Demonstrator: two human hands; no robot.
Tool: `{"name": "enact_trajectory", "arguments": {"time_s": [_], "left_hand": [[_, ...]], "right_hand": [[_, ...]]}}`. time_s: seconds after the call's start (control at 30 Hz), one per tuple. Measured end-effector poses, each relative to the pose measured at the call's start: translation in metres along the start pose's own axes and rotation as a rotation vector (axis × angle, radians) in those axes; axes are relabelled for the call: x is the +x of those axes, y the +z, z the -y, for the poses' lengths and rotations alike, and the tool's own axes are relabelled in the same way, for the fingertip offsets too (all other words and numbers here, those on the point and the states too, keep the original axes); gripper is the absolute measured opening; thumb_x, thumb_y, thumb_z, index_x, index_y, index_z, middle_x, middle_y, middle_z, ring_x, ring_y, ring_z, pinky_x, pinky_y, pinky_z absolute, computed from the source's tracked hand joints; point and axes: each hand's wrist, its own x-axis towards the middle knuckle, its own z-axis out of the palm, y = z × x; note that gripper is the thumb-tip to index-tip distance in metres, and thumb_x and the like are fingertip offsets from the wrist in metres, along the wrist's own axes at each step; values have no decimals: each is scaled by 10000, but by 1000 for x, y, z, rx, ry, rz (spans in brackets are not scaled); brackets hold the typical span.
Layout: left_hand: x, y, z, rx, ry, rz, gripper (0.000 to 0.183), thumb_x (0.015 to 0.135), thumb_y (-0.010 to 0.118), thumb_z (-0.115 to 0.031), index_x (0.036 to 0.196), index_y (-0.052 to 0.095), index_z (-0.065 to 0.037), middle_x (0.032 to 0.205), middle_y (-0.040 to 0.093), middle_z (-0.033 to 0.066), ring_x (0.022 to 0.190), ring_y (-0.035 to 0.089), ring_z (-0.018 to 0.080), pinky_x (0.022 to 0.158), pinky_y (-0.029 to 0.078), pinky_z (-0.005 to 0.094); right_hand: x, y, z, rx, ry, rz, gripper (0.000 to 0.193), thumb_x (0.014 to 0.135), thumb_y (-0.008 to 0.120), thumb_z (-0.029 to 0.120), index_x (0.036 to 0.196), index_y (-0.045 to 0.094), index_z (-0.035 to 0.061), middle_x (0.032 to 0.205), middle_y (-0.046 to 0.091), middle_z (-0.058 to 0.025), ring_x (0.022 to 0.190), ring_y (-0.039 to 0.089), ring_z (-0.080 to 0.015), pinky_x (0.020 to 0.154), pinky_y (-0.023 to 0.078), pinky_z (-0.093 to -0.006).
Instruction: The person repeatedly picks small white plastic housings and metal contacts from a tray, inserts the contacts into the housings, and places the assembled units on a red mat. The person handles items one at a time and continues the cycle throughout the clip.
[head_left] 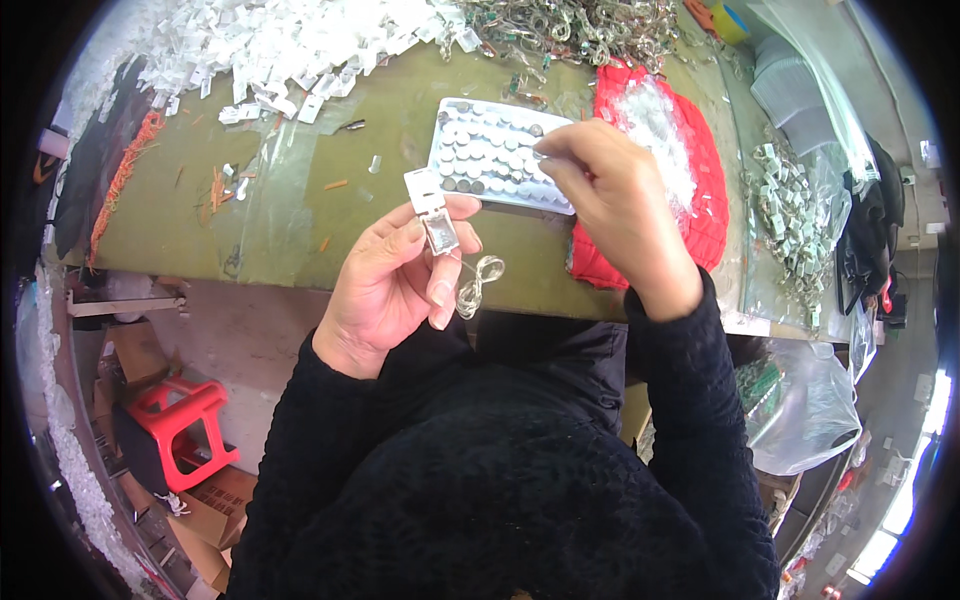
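My left hand [385,275] grips a small white plastic battery case [440,230] between thumb and fingers. Its hinged white lid [423,183] stands open at the top. From its lower end a thin coiled wire [478,288] hangs beside my fingertips. My right hand [610,185] is over the right side of a white tray [560,200], with thumb and index finger pinched together. Whatever lies between those fingertips is too small or hidden to make out. Rows of round silver button cells [490,155] fill the tray, a few of them darker.
White plastic pieces [290,40] are heaped at the back left, beside a pile of coiled wires [575,30]. A red cloth [705,200] with clear bits lies right of the tray. Finished-looking wired cases [790,220] sit farther right. A red stool [190,425] stands below left.
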Motion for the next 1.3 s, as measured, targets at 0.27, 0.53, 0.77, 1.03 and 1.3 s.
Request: {"name": "enact_trajectory", "arguments": {"time_s": [0.27, 0.53, 0.77, 1.03, 1.3], "left_hand": [[2, 0, 1, -2, -29, 18, 442, 998, 541, -178, 1326, 480, 112, 1087, 660, 223, 643, 654, 228, 544, 570, 340], [4, 1, 0, 47, -41, -36, 429, 981, 577, -152, 1334, 493, 75, 1113, 656, 232, 719, 692, 247, 606, 597, 347], [5, 4, -1, 138, -43, -93, 480, 941, 653, -196, 1286, 500, 101, 1119, 653, 276, 662, 672, 230, 497, 582, 340], [6, 4, -1, 40, -17, -86, 294, 956, 624, -130, 1172, 586, 66, 1047, 677, 216, 565, 645, 195, 489, 549, 312], [4, 9, 2, 57, -18, -172, 222, 953, 637, -143, 1088, 600, 30, 861, 676, 145, 531, 627, 204, 487, 540, 316]], "right_hand": [[3, 13, -24, -140, -20, 169, 100, 829, 684, 36, 913, 642, 1, 834, 619, -148, 777, 625, -317, 701, 499, -356], [19, 15, -17, 35, 52, 216, 174, 818, 693, 57, 985, 694, 5, 831, 655, -166, 785, 649, -316, 704, 509, -366], [14, 15, -17, -49, 55, 241, 131, 833, 649, 109, 881, 661, -12, 866, 634, -217, 840, 627, -410, 756, 504, -464], [15, 10, -18, -142, 88, 318, 178, 823, 694, 74, 946, 624, -33, 814, 637, -135, 725, 639, -241, 655, 506, -335], [-3, -3, 30, 225, -163, 221, 211, 775, 740, -38, 948, 631, 14, 847, 618, -61, 727, 618, -160, 615, 491, -282]]}}
